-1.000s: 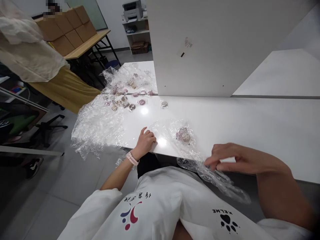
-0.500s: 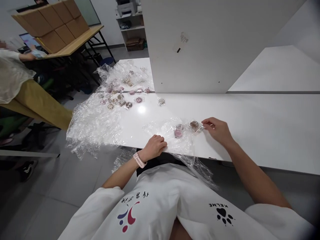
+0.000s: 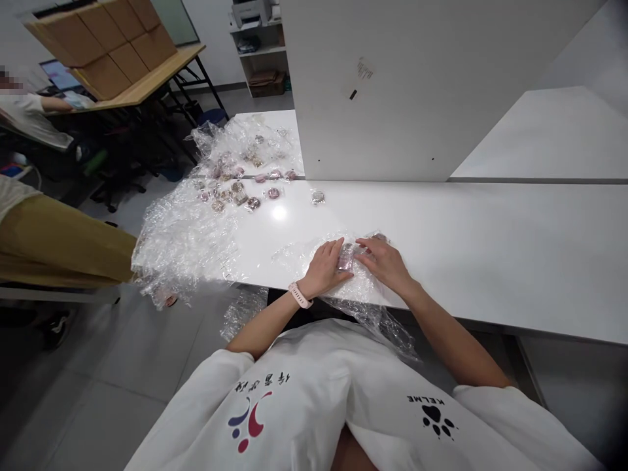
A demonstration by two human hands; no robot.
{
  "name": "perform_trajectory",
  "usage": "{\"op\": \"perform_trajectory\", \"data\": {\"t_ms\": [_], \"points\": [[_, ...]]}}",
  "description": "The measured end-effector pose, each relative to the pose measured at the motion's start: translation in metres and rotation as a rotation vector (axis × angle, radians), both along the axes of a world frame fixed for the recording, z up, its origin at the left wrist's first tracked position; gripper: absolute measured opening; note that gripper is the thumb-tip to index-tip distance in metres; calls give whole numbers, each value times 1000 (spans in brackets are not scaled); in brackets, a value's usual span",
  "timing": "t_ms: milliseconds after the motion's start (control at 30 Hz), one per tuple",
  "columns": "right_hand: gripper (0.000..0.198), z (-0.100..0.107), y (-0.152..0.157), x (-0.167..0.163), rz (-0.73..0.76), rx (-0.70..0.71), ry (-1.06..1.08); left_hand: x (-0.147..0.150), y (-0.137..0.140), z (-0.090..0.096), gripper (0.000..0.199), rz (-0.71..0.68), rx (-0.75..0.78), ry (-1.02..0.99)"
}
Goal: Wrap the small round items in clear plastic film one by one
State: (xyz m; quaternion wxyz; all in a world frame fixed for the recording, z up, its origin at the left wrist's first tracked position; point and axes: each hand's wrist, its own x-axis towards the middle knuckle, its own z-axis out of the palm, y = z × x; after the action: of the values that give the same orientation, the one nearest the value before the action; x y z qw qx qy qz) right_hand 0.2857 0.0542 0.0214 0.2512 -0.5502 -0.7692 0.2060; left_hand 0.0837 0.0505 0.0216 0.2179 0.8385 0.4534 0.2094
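Broadly, a long white table (image 3: 490,248) runs across the view, with a tall white panel (image 3: 417,85) standing on its far side. Crumpled clear plastic wrap (image 3: 186,242) covers the table's left end and spills over the edge, and a scatter of small wrapped pieces (image 3: 240,190) lies on it, well apart from the hands. A lone small packet (image 3: 318,196) sits beyond them, near the panel's foot. At the table's near edge, a smaller sheet of clear film (image 3: 366,294) lies under both hands and hangs down over the edge toward the person's lap. The left hand (image 3: 326,268), a pale watch (image 3: 299,294) on its wrist, lies partly curled on the film, its fingertips touching a small pinkish packet (image 3: 346,257). The right hand (image 3: 387,261) meets it from the other side, fingers on the same packet, so the packet sits pinched between the two hands; how firmly is hard to tell, since the fingers hide most of it.
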Motion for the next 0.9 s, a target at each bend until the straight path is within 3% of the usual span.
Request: {"op": "perform_trajectory", "data": {"t_ms": [133, 267, 333, 433, 533, 600, 800, 900], "points": [[24, -11, 29, 21, -88, -128, 228, 8, 6, -7, 68, 52, 11, 28], [26, -14, 52, 34, -272, -192, 459, -3, 6, -8, 41, 124, -7, -16], [25, -16, 62, 39, -333, -149, 423, -13, 5, -7, 31, 196, -21, -80], [26, -21, 70, 43, -389, -8, 205, -29, 4, 3, 16, 314, -52, -223], [33, -26, 68, 46, -349, 18, 76, -43, 10, 23, 16, 414, -93, -401], [34, -27, 62, 47, -247, -21, 77, -49, 17, 33, 21, 410, -129, -445], [50, -22, 45, 53, -59, -158, 121, -52, 45, 28, 26, 292, -197, 15], [49, -16, 43, 56, -40, -265, 71, -52, 49, 22, 33, 217, -300, 61]]}}
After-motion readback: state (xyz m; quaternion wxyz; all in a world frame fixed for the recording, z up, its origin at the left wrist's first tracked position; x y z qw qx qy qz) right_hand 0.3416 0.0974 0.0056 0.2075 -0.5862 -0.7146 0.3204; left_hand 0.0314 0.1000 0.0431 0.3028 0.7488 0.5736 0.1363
